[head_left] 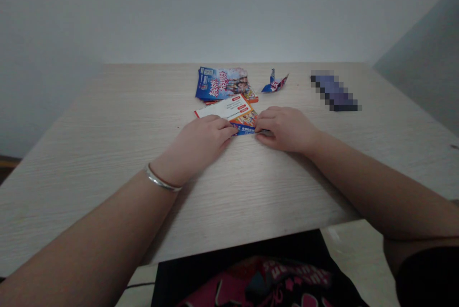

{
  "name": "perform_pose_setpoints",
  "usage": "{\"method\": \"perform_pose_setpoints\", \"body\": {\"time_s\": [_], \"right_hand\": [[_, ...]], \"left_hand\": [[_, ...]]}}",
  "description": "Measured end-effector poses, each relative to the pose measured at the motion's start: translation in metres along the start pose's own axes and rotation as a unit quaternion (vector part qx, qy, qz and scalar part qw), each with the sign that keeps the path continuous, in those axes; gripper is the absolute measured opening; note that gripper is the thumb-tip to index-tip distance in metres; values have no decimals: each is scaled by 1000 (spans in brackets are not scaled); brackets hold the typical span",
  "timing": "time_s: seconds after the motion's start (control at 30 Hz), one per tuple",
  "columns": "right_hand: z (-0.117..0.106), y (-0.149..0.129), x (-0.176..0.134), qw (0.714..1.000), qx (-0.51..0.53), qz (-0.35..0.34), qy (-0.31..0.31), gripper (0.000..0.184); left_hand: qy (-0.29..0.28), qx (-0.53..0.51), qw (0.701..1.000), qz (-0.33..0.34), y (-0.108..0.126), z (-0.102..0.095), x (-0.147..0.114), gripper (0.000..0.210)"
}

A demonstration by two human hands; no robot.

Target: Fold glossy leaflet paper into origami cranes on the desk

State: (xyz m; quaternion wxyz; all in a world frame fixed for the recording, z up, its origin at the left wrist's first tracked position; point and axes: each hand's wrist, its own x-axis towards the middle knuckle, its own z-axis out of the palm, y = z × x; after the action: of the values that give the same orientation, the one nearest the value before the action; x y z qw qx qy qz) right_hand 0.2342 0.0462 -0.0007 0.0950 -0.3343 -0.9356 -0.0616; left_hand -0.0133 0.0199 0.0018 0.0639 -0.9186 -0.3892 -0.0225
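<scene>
A printed paper flyer (245,115), white with orange and a blue strip along its near edge, lies on the table between my hands. My left hand (211,132) has its fingers pressed together on the flyer's near left part, partly covering it. At the near right corner, my right hand (281,127) pinches the flyer between thumb and fingers. The blue near edge seems to be folded over, though the fingers hide its ends. Touching the flyer's far side is a stack of blue flyers (222,82) with printed pictures and lettering.
Beyond my right hand stands a small folded paper figure (275,83) in blue and red. Further right lies a dark, blurred-out rectangular object (335,91). The pale wood-grain table (107,120) meets a white wall at its far edge.
</scene>
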Motion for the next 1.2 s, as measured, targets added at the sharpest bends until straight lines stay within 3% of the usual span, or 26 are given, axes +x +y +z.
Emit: {"method": "perform_pose_setpoints", "body": {"time_s": [0.3, 0.47, 0.63, 0.87, 1.03, 1.2], "right_hand": [[4, -8, 6, 999, -29, -13, 28, 22], [2, -16, 9, 999, -16, 46, 19, 27], [2, -22, 11, 995, 29, 94, 17, 25], [2, -31, 14, 988, 88, 101, 81, 12], [-1, -36, 15, 987, 105, 79, 90, 7], [0, -30, 11, 983, 118, 107, 88, 3]], "left_hand": [[6, 47, 999, -19, 8, -5, 0, 28], [31, 25, 998, -44, 11, -3, 2, 22], [77, -10, 995, -57, 14, 2, 3, 29], [183, -21, 982, -39, 18, 1, 2, 26], [196, -2, 981, -8, 16, 0, 4, 26], [176, 12, 984, -18, 10, 0, 2, 23]]}}
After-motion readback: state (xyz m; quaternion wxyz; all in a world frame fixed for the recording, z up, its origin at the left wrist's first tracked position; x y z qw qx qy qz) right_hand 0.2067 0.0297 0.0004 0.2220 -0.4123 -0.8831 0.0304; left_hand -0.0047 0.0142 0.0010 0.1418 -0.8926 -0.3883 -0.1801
